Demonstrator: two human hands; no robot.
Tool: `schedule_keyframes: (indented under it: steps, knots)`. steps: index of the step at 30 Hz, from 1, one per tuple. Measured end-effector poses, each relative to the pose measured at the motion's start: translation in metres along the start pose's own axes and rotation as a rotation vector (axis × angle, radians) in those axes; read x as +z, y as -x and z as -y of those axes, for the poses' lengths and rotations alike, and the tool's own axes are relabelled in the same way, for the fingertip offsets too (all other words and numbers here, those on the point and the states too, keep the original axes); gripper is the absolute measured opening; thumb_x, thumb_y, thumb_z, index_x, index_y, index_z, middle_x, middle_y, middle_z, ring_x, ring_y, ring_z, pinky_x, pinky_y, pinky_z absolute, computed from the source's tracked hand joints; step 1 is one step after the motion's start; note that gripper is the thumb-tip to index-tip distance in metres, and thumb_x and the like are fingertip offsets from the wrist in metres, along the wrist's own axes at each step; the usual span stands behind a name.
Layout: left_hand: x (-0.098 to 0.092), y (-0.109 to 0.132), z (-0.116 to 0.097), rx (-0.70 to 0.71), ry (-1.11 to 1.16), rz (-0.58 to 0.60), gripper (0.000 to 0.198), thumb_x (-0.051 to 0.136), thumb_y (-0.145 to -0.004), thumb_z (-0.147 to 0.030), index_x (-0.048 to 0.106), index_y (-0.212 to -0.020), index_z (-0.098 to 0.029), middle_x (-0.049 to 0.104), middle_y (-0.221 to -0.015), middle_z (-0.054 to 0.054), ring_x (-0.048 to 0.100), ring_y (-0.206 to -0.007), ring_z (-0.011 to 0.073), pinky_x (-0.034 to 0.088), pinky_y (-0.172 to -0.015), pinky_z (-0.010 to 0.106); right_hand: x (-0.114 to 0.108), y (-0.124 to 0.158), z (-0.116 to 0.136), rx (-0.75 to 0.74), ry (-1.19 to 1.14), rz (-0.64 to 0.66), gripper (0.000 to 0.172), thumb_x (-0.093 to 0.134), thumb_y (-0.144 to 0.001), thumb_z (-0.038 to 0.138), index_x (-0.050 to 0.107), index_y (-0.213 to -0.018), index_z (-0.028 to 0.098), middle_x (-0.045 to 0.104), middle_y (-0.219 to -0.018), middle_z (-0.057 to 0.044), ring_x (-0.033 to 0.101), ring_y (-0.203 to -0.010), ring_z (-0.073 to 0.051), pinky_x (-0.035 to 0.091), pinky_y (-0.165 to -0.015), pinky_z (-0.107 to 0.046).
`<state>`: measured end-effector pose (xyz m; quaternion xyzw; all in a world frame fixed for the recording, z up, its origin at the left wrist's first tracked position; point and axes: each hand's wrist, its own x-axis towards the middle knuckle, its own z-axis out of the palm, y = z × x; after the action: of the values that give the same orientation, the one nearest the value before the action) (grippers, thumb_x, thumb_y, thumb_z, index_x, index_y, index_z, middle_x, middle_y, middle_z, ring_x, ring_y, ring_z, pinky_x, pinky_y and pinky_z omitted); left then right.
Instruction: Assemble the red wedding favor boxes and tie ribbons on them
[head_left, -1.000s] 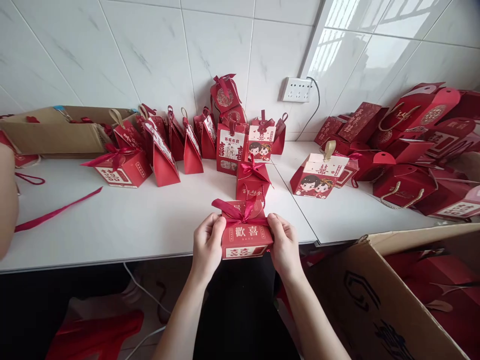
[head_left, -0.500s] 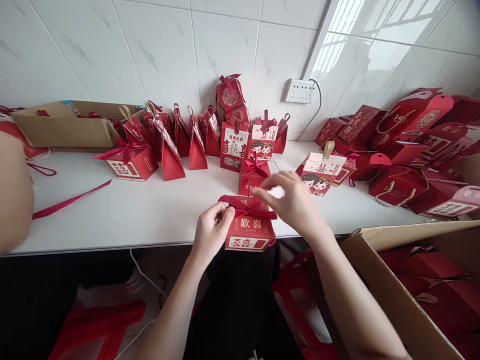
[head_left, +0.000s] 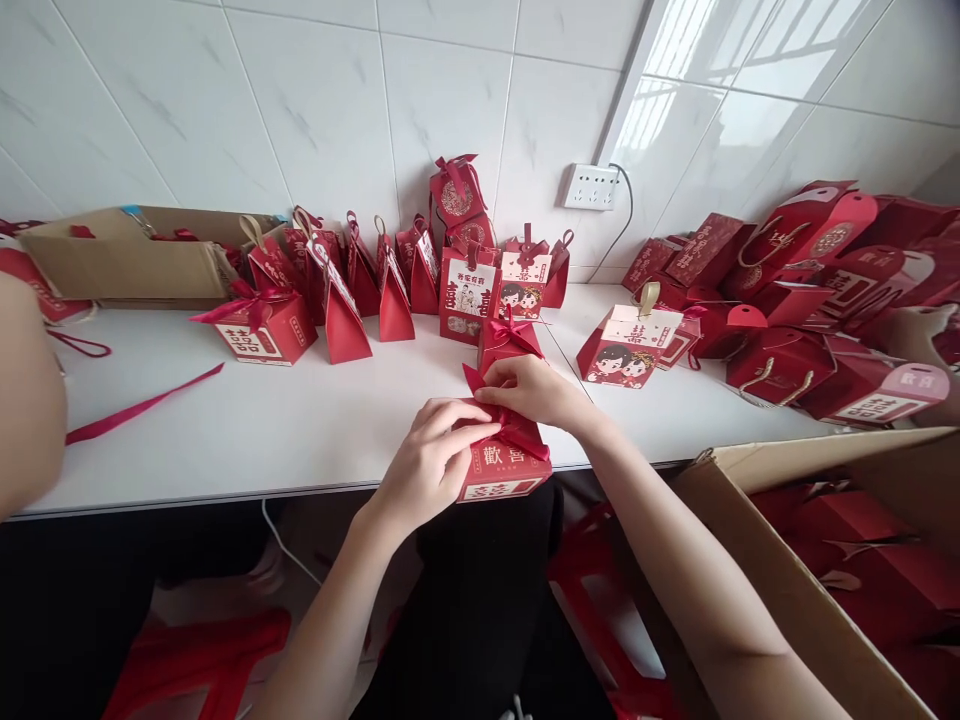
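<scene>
A red gift box (head_left: 491, 462) with gold and white lettering stands at the table's front edge, directly before me. Across its top lies a dark red ribbon (head_left: 532, 440), its bow partly covered by my fingers. My left hand (head_left: 431, 462) comes in from the box's left, fingertips closed on the ribbon near the middle. Over the top, my right hand (head_left: 531, 392) has its curled fingers pinched on the ribbon too, one end poking up beside them. Just behind stands another red box (head_left: 506, 340) with a ribbon bow.
Several upright red boxes (head_left: 394, 305) line the wall. A box with cartoon faces (head_left: 626, 350) stands to the right, near a pile of red boxes (head_left: 780, 365). A cardboard carton (head_left: 780, 580) is at lower right. Another person's arm (head_left: 30, 400) enters from the left, near a loose ribbon (head_left: 150, 402).
My right hand has come down and left from above the box onto the ribbon. My left hand has shifted right, over the bow, covering more of it.
</scene>
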<state>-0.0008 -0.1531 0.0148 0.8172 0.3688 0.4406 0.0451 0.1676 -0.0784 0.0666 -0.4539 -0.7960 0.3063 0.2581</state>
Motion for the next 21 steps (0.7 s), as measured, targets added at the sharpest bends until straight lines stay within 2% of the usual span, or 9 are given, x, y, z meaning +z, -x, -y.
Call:
schedule_keyframes:
  steps: [4, 5, 7, 9, 12, 15, 19, 21]
  knots:
    - [-0.005, -0.005, 0.001, -0.008, -0.003, 0.076, 0.039, 0.039, -0.087, -0.003, 0.065, -0.11, -0.022, 0.066, -0.105, 0.004, 0.054, -0.103, 0.0171, 0.05, -0.09, 0.034, -0.002, 0.014, -0.028, 0.158, -0.08, -0.367, 0.036, 0.055, -0.084, 0.049, 0.063, -0.071, 0.016, 0.063, -0.07, -0.003, 0.053, -0.062, -0.013, 0.037, -0.056, -0.025]
    - [-0.005, -0.006, 0.001, -0.015, -0.001, 0.086, 0.039, 0.039, -0.088, -0.003, 0.065, -0.11, -0.022, 0.066, -0.105, 0.004, 0.054, -0.103, 0.0172, 0.05, -0.089, 0.034, -0.002, 0.018, -0.036, 0.222, -0.105, -0.4, 0.043, 0.052, -0.084, 0.055, 0.062, -0.069, 0.015, 0.062, -0.068, -0.004, 0.053, -0.062, -0.014, 0.038, -0.056, -0.026]
    - [-0.005, -0.007, 0.002, -0.024, -0.005, 0.103, 0.038, 0.039, -0.088, -0.004, 0.065, -0.109, -0.021, 0.066, -0.105, 0.004, 0.054, -0.102, 0.0174, 0.05, -0.089, 0.034, 0.002, 0.024, -0.046, 0.295, -0.208, -0.287, 0.054, 0.046, -0.083, 0.063, 0.061, -0.064, 0.014, 0.062, -0.067, -0.006, 0.054, -0.063, -0.015, 0.04, -0.058, -0.028]
    - [-0.005, -0.007, 0.002, -0.036, -0.017, 0.109, 0.037, 0.039, -0.088, -0.005, 0.065, -0.108, -0.021, 0.066, -0.104, 0.004, 0.055, -0.101, 0.018, 0.049, -0.088, 0.035, 0.006, 0.026, -0.049, 0.277, -0.346, -0.163, 0.056, 0.045, -0.082, 0.066, 0.061, -0.065, 0.014, 0.062, -0.069, -0.005, 0.054, -0.064, -0.015, 0.041, -0.059, -0.027]
    - [-0.005, -0.008, 0.002, -0.037, -0.011, 0.105, 0.037, 0.04, -0.087, -0.005, 0.065, -0.108, -0.022, 0.066, -0.104, 0.004, 0.055, -0.101, 0.0179, 0.049, -0.089, 0.035, 0.012, 0.022, -0.042, 0.204, -0.52, -0.111, 0.044, 0.058, -0.077, 0.059, 0.063, -0.072, 0.015, 0.06, -0.068, 0.0, 0.05, -0.062, -0.011, 0.04, -0.059, -0.024]
    - [-0.005, -0.009, 0.003, -0.029, 0.004, 0.105, 0.037, 0.04, -0.087, -0.005, 0.065, -0.108, -0.023, 0.065, -0.102, 0.004, 0.055, -0.1, 0.0173, 0.048, -0.089, 0.034, 0.013, 0.011, -0.036, 0.213, -0.607, -0.063, 0.033, 0.069, -0.069, 0.048, 0.062, -0.07, 0.016, 0.059, -0.064, 0.003, 0.048, -0.057, -0.009, 0.037, -0.056, -0.022]
    - [-0.005, -0.009, 0.005, -0.026, -0.001, 0.118, 0.035, 0.04, -0.088, -0.005, 0.065, -0.108, -0.021, 0.064, -0.104, 0.004, 0.053, -0.101, 0.017, 0.048, -0.09, 0.034, 0.015, -0.005, -0.041, 0.283, -0.711, 0.074, 0.028, 0.069, -0.066, 0.043, 0.057, -0.065, 0.017, 0.056, -0.06, 0.003, 0.047, -0.053, -0.01, 0.037, -0.054, -0.024]
    - [-0.004, -0.01, 0.006, -0.033, 0.0, 0.118, 0.035, 0.04, -0.088, -0.005, 0.065, -0.109, -0.021, 0.064, -0.105, 0.004, 0.053, -0.101, 0.0168, 0.048, -0.091, 0.034, 0.015, -0.006, -0.046, 0.293, -0.666, 0.063, 0.028, 0.064, -0.07, 0.044, 0.056, -0.067, 0.018, 0.056, -0.062, 0.002, 0.049, -0.056, -0.012, 0.039, -0.055, -0.025]
